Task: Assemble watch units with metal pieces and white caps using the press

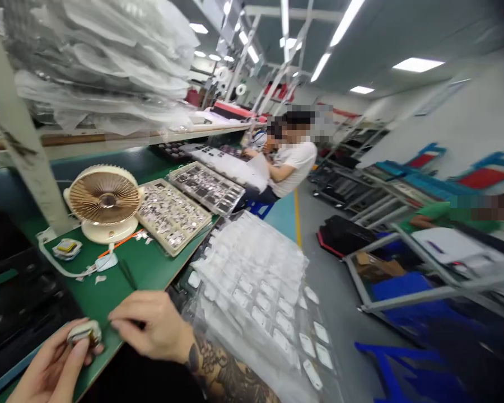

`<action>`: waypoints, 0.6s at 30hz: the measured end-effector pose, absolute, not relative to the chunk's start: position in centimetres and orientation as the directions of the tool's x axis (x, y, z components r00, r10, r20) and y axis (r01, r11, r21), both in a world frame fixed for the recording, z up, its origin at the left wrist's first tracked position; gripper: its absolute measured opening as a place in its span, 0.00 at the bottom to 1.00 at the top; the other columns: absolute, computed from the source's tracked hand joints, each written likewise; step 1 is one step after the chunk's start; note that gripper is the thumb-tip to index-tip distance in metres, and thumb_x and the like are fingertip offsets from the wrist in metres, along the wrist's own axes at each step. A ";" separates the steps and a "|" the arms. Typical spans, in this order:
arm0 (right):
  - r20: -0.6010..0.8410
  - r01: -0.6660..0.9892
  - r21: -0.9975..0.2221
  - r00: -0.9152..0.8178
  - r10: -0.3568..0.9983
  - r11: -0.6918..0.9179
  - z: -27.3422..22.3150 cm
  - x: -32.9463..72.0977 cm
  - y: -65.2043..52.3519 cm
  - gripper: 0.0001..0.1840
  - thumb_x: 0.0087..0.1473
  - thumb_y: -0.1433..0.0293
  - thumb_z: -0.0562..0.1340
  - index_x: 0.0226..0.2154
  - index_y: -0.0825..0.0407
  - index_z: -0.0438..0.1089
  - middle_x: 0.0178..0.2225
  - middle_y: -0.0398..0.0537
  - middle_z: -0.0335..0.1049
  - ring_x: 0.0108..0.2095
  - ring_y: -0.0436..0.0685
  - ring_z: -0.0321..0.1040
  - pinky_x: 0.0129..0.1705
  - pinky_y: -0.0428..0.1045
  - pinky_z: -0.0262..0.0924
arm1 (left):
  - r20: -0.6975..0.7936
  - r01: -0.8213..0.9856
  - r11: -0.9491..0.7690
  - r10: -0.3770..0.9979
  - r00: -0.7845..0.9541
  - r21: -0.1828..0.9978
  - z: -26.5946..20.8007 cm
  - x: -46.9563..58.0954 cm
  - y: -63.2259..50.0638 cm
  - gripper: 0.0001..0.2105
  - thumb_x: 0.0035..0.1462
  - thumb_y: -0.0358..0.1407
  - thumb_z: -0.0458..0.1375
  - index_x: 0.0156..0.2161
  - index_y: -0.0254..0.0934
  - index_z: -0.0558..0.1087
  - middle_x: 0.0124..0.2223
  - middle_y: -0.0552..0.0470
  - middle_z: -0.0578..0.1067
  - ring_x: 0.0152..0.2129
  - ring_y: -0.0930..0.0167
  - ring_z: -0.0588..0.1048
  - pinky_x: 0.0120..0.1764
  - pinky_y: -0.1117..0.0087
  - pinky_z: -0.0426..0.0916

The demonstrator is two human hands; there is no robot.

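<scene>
My left hand (61,364) is closed around a small white device (84,334) with a rounded edge and a brownish-gold part at its side. Just to the right, my right hand (155,324) has thumb and forefinger pressed together near the device, apart from it. What the fingertips pinch, if anything, is too small and blurred to make out. A thin dark tool (128,275), like tweezers, shows above the right knuckles; whether that hand holds it cannot be told. Another small white piece with a yellow part (67,248) lies on the green bench mat (109,285).
A cream desk fan (105,201) stands at the back, beside trays of small parts (174,215) (210,187). Clear plastic trays of white covers (256,302) are stacked to my right. Wrapped sheets (105,61) fill the shelf above. A co-worker (294,162) sits farther along the bench.
</scene>
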State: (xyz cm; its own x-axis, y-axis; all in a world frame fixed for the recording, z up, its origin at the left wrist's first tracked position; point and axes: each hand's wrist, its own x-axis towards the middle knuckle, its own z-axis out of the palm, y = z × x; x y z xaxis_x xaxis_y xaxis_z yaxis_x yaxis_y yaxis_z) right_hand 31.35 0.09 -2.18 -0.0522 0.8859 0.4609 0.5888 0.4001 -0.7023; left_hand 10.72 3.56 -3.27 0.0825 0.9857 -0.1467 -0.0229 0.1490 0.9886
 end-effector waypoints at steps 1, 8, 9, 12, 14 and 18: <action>0.482 0.575 -0.712 -0.017 0.876 0.403 -1.6 31.2 -0.1 0.10 0.73 0.66 0.65 0.47 0.50 0.84 0.43 0.51 0.87 0.42 0.54 0.84 0.47 0.48 0.79 | -0.167 -0.043 0.173 0.979 0.116 0.984 -2.9 10.6 3.5 0.20 0.57 0.50 0.78 0.51 0.46 0.85 0.44 0.49 0.89 0.34 0.58 0.88 0.36 0.62 0.87; 0.408 0.461 -0.839 0.185 0.894 0.288 0.1 30.5 0.6 0.10 0.66 0.71 0.68 0.48 0.43 0.79 0.35 0.42 0.81 0.32 0.53 0.77 0.39 0.49 0.76 | -0.107 -0.342 0.192 0.962 0.252 0.920 -0.9 10.9 4.6 0.15 0.72 0.47 0.69 0.51 0.37 0.76 0.44 0.45 0.86 0.32 0.68 0.83 0.36 0.67 0.77; 0.409 0.446 -0.842 0.161 0.898 0.304 0.2 30.3 0.8 0.09 0.67 0.71 0.67 0.48 0.43 0.79 0.36 0.43 0.81 0.33 0.53 0.78 0.39 0.50 0.77 | -0.107 -0.351 0.195 0.961 0.253 0.916 -0.9 10.9 4.6 0.14 0.73 0.46 0.68 0.51 0.37 0.76 0.44 0.45 0.85 0.32 0.68 0.83 0.36 0.67 0.76; 0.455 0.414 -0.829 0.109 0.884 0.375 0.9 29.2 0.8 0.10 0.71 0.72 0.66 0.50 0.43 0.81 0.40 0.47 0.83 0.38 0.55 0.80 0.42 0.52 0.77 | -0.090 -0.349 0.182 0.960 0.264 0.919 -0.9 10.8 4.4 0.13 0.75 0.44 0.67 0.51 0.36 0.76 0.43 0.46 0.84 0.32 0.69 0.82 0.37 0.68 0.75; 0.456 0.384 -0.841 0.125 0.881 0.381 1.2 28.5 0.8 0.12 0.71 0.72 0.66 0.53 0.43 0.79 0.39 0.45 0.83 0.37 0.54 0.80 0.42 0.51 0.77 | -0.076 -0.345 0.171 0.959 0.273 0.923 -0.9 10.8 4.1 0.13 0.75 0.44 0.67 0.51 0.36 0.77 0.41 0.47 0.83 0.32 0.69 0.81 0.37 0.68 0.75; 0.363 0.282 -0.897 0.037 0.931 0.339 1.3 28.2 1.1 0.05 0.71 0.71 0.67 0.47 0.45 0.75 0.36 0.41 0.82 0.34 0.50 0.80 0.41 0.48 0.76 | -0.052 -0.306 0.132 0.966 0.255 0.943 -0.8 10.8 3.9 0.12 0.74 0.44 0.68 0.52 0.37 0.78 0.40 0.49 0.82 0.32 0.70 0.79 0.38 0.70 0.75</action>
